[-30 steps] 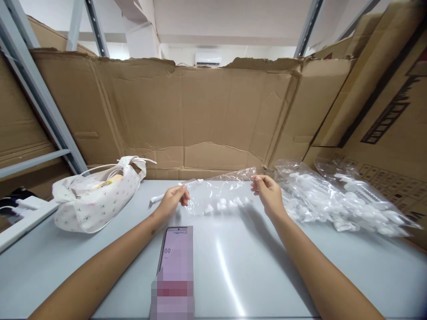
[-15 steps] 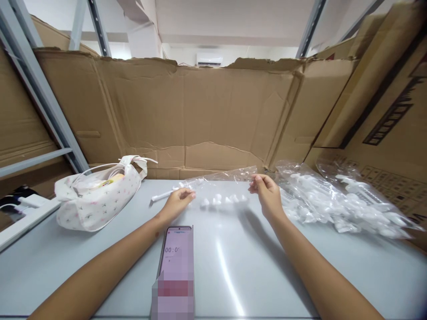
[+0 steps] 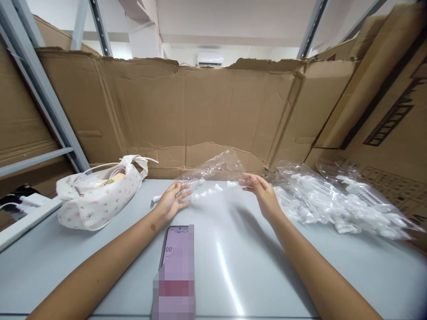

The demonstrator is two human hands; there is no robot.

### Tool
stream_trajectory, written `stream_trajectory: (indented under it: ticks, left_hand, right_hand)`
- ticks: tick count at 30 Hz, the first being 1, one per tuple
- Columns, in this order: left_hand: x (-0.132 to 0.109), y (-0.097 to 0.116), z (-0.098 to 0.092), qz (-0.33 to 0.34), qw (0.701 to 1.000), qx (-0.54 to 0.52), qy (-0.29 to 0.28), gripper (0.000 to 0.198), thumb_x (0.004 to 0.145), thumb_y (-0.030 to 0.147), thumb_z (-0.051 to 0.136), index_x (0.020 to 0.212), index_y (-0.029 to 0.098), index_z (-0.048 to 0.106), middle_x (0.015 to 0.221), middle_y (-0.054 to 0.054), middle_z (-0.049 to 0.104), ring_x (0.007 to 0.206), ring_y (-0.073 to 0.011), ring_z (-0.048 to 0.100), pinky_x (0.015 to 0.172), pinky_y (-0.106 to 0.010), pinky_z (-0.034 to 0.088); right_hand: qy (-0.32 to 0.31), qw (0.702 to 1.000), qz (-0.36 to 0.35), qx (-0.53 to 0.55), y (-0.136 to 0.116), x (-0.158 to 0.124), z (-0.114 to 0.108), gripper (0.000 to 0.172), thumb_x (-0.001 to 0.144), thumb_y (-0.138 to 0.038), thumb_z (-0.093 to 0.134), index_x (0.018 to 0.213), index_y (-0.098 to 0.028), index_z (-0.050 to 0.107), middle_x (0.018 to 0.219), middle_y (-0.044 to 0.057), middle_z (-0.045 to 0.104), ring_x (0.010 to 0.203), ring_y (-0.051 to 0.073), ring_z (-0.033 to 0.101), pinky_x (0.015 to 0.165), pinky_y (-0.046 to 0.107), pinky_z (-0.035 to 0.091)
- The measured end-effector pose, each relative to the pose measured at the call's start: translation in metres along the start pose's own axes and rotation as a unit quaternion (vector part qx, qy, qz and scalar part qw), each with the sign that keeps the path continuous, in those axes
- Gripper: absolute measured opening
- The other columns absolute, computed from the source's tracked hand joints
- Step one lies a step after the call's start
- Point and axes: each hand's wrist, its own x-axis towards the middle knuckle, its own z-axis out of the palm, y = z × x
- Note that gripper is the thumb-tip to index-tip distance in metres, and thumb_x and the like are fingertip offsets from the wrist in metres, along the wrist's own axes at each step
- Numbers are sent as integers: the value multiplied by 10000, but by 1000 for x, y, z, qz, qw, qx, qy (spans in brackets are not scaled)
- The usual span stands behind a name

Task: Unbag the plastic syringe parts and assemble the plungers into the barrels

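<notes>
The person's left hand (image 3: pixel 171 202) pinches the left edge of a clear plastic bag (image 3: pixel 222 166), its lower fingers spread; the right hand (image 3: pixel 262 193) grips the right edge at its fingertips. The bag spans the gap between them over the table (image 3: pixel 267 275), small white pieces (image 3: pixel 217 188) lining its lower part.

There are two hands (image 3: pixel 169 203) (image 3: pixel 264 198), one phone (image 3: pixel 178 243), one pouch (image 3: pixel 98 202).

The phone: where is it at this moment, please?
In the head view, the phone lies on the table, left of centre at the bottom edge, below the left hand; the white pouch is farther left.
</notes>
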Motion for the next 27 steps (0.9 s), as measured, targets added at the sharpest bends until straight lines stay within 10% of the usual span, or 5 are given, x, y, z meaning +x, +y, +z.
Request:
stream_trajectory:
  ticks: [15, 22, 27]
  left_hand:
    - [1, -3, 2, -115, 989, -88, -21, 115, 858, 203, 503, 762, 170, 449, 1045, -133, 634, 877, -243, 668, 853, -534, 515]
    - [-5, -7, 2, -55, 990, 75, -102, 361, 714, 157, 695, 1033, 188, 527, 1116, -118, 612, 991, -234, 622, 900, -434, 488]
    - [-1, -11, -4, 48, 928, 336, -154, 487, 682, 236, 706, 1143, 168, 562, 1208, -114, 587, 1164, -261, 524, 983, -390, 408]
  right_hand:
    - [-259, 957, 130, -27, 3, -28, 26, 568, 737, -448, 695, 1242, -244, 532, 1255, 131, 583, 989, 231, 644, 858, 422, 523]
    - [-175, 963, 203, 40, 5, -34, 38, 354, 709, -495, 711, 860, -189, 618, 1003, 98, 679, 805, 212, 693, 728, 356, 557]
    - [-116, 971, 199, 67, 10, -31, 35, 355, 641, -478, 761, 736, -172, 607, 927, 89, 703, 740, 205, 703, 695, 335, 557]
